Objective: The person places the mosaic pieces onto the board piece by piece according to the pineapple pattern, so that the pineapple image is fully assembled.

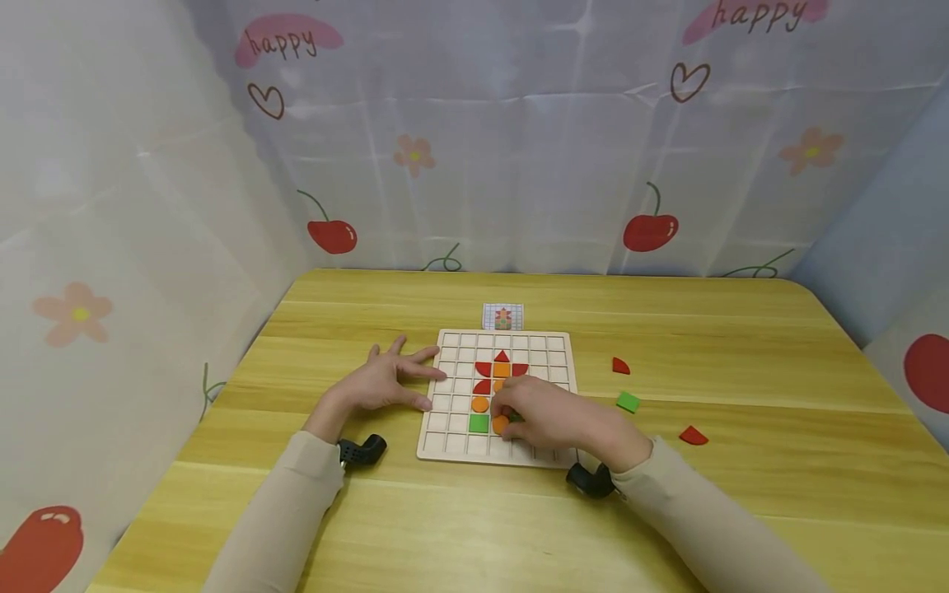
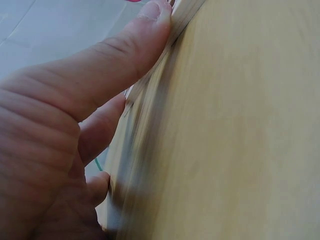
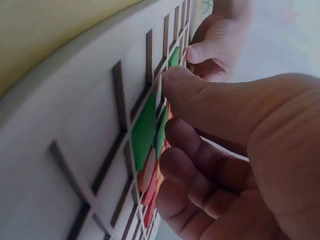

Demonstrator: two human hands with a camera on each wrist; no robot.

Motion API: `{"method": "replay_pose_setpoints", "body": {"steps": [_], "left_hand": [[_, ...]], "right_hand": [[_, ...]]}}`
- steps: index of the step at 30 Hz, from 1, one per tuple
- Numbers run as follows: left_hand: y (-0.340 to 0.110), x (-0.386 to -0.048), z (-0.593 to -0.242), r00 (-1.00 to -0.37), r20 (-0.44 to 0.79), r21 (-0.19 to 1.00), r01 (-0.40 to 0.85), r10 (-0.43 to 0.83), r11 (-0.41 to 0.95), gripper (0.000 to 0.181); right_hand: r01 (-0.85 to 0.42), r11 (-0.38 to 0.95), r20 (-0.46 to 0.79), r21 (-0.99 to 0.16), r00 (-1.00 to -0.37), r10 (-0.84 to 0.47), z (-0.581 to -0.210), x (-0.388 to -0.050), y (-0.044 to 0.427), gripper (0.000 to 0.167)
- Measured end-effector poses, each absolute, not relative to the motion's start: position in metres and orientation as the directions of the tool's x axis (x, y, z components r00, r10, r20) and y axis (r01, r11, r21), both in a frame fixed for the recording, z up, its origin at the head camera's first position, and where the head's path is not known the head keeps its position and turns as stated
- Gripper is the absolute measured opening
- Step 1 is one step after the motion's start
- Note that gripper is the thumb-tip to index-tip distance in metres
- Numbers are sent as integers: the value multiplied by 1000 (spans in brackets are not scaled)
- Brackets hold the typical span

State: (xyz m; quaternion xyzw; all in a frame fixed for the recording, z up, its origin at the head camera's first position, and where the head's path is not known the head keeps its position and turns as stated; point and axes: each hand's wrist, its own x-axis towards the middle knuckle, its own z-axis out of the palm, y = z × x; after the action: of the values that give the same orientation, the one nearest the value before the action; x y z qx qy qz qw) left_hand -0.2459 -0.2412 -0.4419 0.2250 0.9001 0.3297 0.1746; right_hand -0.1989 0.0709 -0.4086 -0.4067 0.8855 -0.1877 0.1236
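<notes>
A wooden grid board (image 1: 445,354) lies on the table. My left hand (image 1: 381,380) has its fingers spread, with thumb and forefinger touching the board's left edge. Over the lower middle squares, my right hand (image 1: 549,412) pinches an orange disc (image 1: 500,424) between thumb and forefinger. Beside it, a green square (image 1: 479,423) and another orange disc (image 1: 480,404) sit in the grid. Higher up are a red triangle (image 1: 502,357), an orange square (image 1: 502,370) and red quarter-circles (image 1: 482,386). Another green piece (image 3: 145,132) shows in the right wrist view; my right hand partly hides the pattern.
A small printed pattern card (image 1: 503,317) lies beyond the board's far edge. Loose on the table to the right are a green square (image 1: 628,402) and red quarter-circles (image 1: 694,436). A printed curtain (image 1: 519,165) hangs behind the wooden table (image 1: 460,527).
</notes>
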Motion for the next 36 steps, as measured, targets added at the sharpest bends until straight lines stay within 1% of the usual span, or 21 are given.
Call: {"method": "replay_pose_setpoints", "body": {"steps": [5, 12, 17, 20, 24, 27, 32, 36], "left_hand": [[-241, -246, -441, -838, -168, 673, 288, 520, 681, 53], [-242, -245, -441, -839, -167, 674, 285, 517, 681, 53], [-242, -245, -442, -838, -169, 679, 283, 518, 678, 54], [-242, -245, -442, -838, -167, 680, 283, 519, 677, 54], [-241, -245, -442, -840, -165, 680, 283, 517, 676, 54], [-241, -245, -441, -841, -164, 681, 281, 515, 676, 54], [-241, -244, -440, -840, -169, 684, 277, 515, 675, 53], [-240, -244, -439, -840, -174, 683, 273, 514, 678, 54]], "right_hand": [[-680, 605, -45, -414, -649, -760, -411, -196, 71, 13], [-704, 580, 10, -409, -639, -769, -413, -196, 70, 5], [-716, 558, 62, -421, -636, -769, -413, -200, 80, 9], [-692, 571, 76, -443, -663, -745, -411, -203, 93, 10], [-623, 630, 50, -463, -728, -683, -410, -203, 114, 11], [-582, 667, 36, -464, -765, -643, -409, -201, 132, 13], [-575, 676, 75, -461, -784, -616, -410, -195, 163, 14], [-589, 677, 121, -442, -787, -605, -411, -189, 188, 16]]}}
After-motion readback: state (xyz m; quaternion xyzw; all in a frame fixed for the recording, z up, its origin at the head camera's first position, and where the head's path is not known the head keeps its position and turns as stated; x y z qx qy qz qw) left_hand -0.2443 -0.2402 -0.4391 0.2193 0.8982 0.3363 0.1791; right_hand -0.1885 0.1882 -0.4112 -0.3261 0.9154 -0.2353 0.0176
